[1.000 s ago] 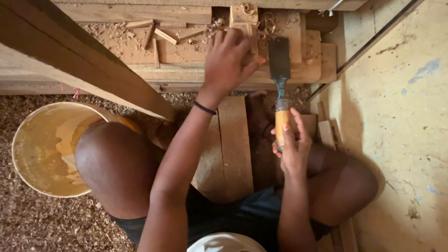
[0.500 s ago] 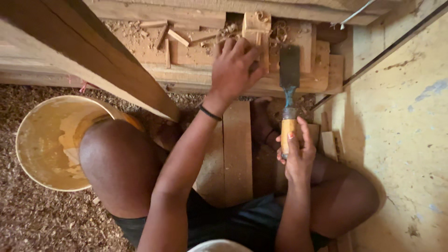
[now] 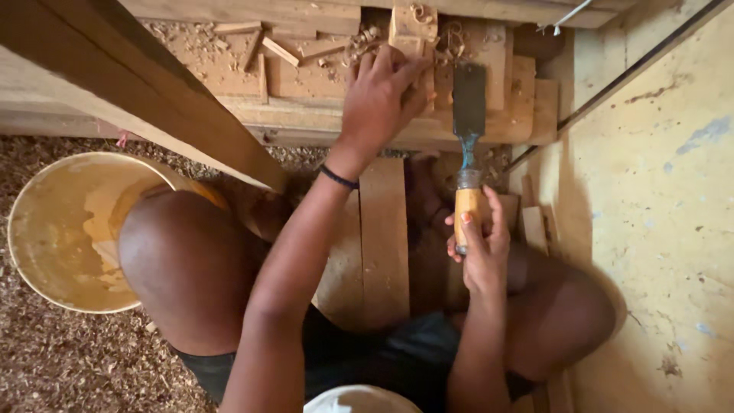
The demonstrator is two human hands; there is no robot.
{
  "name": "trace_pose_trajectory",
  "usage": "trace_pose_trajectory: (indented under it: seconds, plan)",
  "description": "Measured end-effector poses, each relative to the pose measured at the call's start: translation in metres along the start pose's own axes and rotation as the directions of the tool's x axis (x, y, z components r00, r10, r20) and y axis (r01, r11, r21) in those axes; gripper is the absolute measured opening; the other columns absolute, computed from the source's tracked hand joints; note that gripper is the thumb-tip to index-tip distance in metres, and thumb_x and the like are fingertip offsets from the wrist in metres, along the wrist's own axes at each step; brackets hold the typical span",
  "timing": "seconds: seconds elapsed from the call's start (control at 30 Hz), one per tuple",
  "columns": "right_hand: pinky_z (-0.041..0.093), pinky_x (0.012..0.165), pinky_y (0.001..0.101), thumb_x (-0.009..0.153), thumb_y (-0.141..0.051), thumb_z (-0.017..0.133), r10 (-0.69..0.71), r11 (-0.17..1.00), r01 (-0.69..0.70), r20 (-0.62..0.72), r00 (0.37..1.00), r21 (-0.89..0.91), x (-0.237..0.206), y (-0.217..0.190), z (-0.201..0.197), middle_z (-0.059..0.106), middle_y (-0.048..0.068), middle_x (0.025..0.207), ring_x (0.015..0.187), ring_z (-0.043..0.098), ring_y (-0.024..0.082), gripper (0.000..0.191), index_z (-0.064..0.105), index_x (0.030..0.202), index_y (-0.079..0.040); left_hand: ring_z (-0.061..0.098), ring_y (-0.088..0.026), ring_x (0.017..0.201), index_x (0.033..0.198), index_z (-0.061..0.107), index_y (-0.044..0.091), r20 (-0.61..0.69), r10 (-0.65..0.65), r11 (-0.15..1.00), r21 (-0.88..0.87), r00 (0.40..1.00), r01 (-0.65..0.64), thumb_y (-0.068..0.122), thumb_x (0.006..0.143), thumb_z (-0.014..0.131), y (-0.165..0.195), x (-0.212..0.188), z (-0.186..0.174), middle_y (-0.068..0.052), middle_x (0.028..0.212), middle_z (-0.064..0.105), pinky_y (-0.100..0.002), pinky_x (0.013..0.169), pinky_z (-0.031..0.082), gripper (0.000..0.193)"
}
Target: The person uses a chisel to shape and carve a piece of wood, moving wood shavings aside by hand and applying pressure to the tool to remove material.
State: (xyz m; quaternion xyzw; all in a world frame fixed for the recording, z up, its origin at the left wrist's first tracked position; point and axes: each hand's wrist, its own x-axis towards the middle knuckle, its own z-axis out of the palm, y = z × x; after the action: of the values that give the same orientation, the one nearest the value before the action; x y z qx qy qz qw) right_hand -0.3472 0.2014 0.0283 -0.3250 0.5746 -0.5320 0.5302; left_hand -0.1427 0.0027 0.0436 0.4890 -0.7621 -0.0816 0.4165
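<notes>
Sawdust-covered floor, pale bucket point(image 3: 65, 229) at left, yellow wall at right. Since a second ago the left hand point(image 3: 380, 95) has stayed pressed flat on the small wood block point(image 3: 411, 27), fingers spread, not clenched. Right hand point(image 3: 480, 243) still grips the chisel point(image 3: 469, 145) by its orange handle; blade rests just right of block.

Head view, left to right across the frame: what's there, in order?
Yellow bucket → slanted wooden beam → left hand pressing the small wood block → chisel gripped by the right hand → pale wall.
</notes>
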Motion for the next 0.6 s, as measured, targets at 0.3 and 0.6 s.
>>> trace_pose_trajectory:
  seconds: [0.3,0.6]
  plan:
    - [0.041,0.042,0.0234,0.100,-0.018,0.063,0.019,0.998,-0.015,-0.060,0.998,0.067,-0.009,-0.011,0.003,0.067,0.016,0.098,0.053,0.054,0.012,0.066,0.038,0.161,-0.013,0.054,-0.033,0.109,0.160,0.032,0.011,0.003,0.022,1.000,0.000,1.000,-0.022,0.062,0.085,0.082,-0.002,0.002,-0.011,-0.015,0.115,0.055,-0.047,0.096,0.044,0.103]
    - [0.042,0.043,0.0236,0.103,-0.016,0.056,-0.062,0.998,0.057,-0.155,0.986,-0.032,-0.061,-0.040,0.004,0.068,0.018,0.101,0.065,0.060,0.013,0.050,0.052,0.150,0.001,0.068,-0.029,0.104,0.136,0.056,0.010,-0.126,0.514,0.752,-0.411,0.849,-0.516,0.070,0.103,0.049,0.083,0.004,0.003,-0.013,0.106,0.070,-0.044,0.095,0.053,0.068]
